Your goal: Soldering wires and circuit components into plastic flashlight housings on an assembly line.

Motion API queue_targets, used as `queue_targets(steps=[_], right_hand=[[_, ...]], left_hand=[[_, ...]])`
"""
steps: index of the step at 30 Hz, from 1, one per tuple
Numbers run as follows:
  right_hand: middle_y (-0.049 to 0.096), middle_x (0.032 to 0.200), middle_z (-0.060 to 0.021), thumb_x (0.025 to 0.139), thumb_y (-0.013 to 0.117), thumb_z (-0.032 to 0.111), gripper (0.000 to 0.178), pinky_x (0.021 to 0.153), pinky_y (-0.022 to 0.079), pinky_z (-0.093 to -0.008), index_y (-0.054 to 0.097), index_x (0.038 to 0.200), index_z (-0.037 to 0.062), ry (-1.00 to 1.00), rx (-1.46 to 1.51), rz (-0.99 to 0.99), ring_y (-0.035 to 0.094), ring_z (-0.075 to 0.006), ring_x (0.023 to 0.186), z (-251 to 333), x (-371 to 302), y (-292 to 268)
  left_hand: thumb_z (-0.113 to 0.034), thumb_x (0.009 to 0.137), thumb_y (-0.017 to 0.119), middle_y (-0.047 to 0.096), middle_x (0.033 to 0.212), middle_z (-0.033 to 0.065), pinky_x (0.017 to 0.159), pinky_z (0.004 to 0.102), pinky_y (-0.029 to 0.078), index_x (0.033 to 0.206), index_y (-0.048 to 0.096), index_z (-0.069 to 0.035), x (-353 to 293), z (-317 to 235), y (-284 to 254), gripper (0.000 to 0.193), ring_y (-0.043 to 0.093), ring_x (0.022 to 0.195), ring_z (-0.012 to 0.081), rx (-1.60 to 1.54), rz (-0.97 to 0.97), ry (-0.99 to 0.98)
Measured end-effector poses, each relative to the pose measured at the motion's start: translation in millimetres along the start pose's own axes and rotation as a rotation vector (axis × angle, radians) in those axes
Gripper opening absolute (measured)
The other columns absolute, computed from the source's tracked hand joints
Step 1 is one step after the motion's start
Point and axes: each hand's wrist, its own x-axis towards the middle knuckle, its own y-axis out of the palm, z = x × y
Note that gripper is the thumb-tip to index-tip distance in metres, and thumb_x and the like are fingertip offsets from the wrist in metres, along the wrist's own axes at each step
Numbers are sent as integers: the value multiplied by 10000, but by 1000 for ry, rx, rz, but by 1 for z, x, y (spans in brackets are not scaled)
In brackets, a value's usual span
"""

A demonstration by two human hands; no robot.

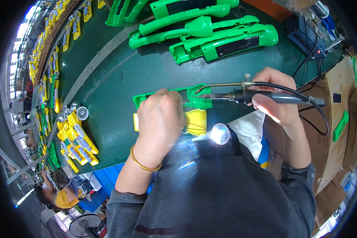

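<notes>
My right hand [279, 93] is wrapped round a soldering iron [265, 96] with a thin bent metal feed tube [222, 84] fixed above it. The iron's tip points left, over the right end of a green plastic torch shell [204, 103]. My left hand [159, 115] bends down over that shell, its fingers closed; whatever they pinch is hidden beneath. Against the near side of the shell lies a yellow plastic housing [196, 121], with thin wires crossing it. A round torch head [220, 134] shines brightly close to my body.
Several green torch shells [242, 45] lie along the table's far side. Yellow torch assemblies [77, 139] are heaped at left. A blue control box [303, 36] with cables stands at far right, above cardboard [317, 119]. Another person [65, 198] is at lower left.
</notes>
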Motion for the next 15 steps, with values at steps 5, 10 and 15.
queue_targets(steps=[5, 10, 15], right_hand=[[600, 670, -6, 693, 717, 85, 151, 524, 404, -240, 609, 782, 30, -7, -181, 149, 520, -65, 588, 8, 23, 7], [603, 675, -8, 693, 747, 136, 184, 535, 419, -231, 629, 798, 42, 89, -251, 233, 535, -67, 601, 14, 36, 19], [610, 681, -15, 711, 733, 136, 170, 559, 442, -227, 630, 802, 37, 5, -247, 275, 550, -65, 619, 10, 41, 23]], left_hand=[[-47, 722, 578, 572, 666, 175, 556, 447, 468, 641, 602, -6, 0, 0, 3, 94, 584, 599, 356, -15, -37, -4], [-48, 723, 590, 572, 660, 170, 552, 444, 467, 643, 604, -3, -3, -1, 3, 93, 583, 593, 351, -41, -71, -19], [-48, 723, 595, 570, 669, 164, 556, 442, 467, 657, 606, 0, -4, -2, 4, 83, 584, 606, 347, -26, -67, -20]])
